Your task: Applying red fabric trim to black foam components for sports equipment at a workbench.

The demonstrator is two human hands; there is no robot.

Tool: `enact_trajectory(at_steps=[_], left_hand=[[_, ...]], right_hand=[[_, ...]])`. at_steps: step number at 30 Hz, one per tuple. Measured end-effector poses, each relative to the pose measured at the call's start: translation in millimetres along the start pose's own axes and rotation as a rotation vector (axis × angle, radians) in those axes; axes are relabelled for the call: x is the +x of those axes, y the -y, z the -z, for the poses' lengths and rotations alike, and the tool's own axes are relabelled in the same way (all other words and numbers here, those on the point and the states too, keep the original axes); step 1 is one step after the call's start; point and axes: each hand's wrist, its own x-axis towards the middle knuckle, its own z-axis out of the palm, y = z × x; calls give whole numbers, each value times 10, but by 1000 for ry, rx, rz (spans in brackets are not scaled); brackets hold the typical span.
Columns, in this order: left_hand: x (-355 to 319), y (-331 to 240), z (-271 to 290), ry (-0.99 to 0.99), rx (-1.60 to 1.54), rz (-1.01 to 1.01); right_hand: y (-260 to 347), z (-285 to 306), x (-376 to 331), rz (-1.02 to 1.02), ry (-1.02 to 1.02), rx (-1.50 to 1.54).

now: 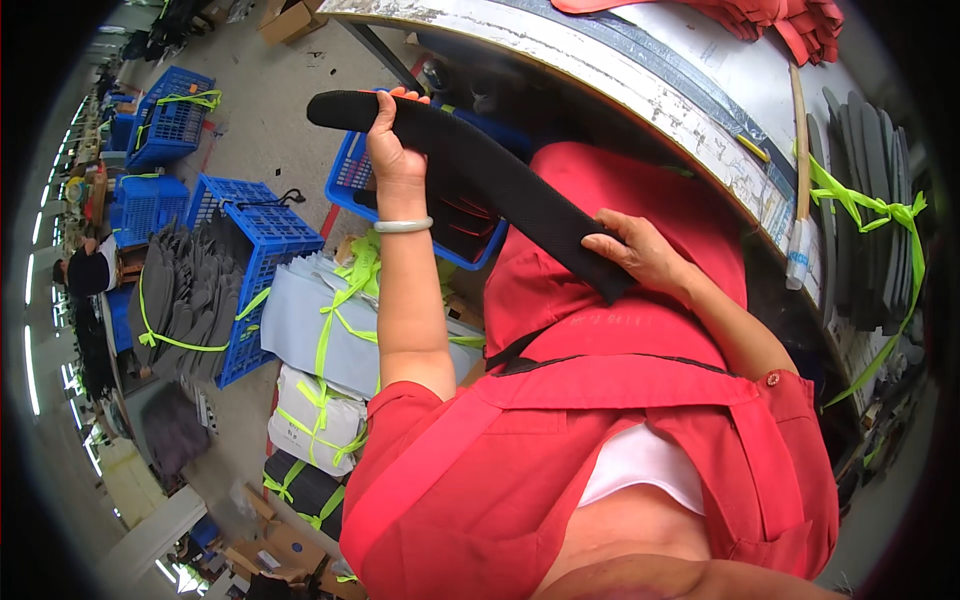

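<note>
A long, slightly curved black fabric strip (485, 165) stretches across in front of me, above my lap, with its rounded end at the far left. My left hand (393, 150) is closed around it near that end, thumb on top and fingers behind, where a bit of orange-red shows at the fingertips. Close to the strip's nearer end, my right hand (635, 248) pinches its edge between thumb and fingers; some of those fingers are hidden. Below the strip stands a blue plastic basket (345, 185) holding dark pieces, partly covered by my left arm.
A worn white worktable (610, 60) runs along the far side, with red pieces (770, 22) on it. Grey pieces (870, 215) tied with green strips stand at the right. Left are blue crates (285, 255), tied light-blue bundles (300, 315) and a white package (318, 420).
</note>
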Motion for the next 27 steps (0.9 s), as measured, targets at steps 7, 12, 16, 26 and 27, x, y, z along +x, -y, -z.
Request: enact_trajectory(at_steps=[7, 12, 16, 26, 27], left_hand=[[281, -489, -548, 159, 421, -126], [-527, -126, -976, 486, 973, 213], [-1082, 453, -731, 757, 1154, 337], [-1090, 1021, -315, 678, 1014, 511], [-1096, 1055, -269, 675, 1062, 469]], right_hand=[[-33, 91, 129, 103, 242, -408], [435, 606, 389, 406, -282, -108], [698, 568, 496, 504, -367, -214], [-92, 247, 796, 90, -331, -223], [-121, 245, 814, 59, -298, -197]])
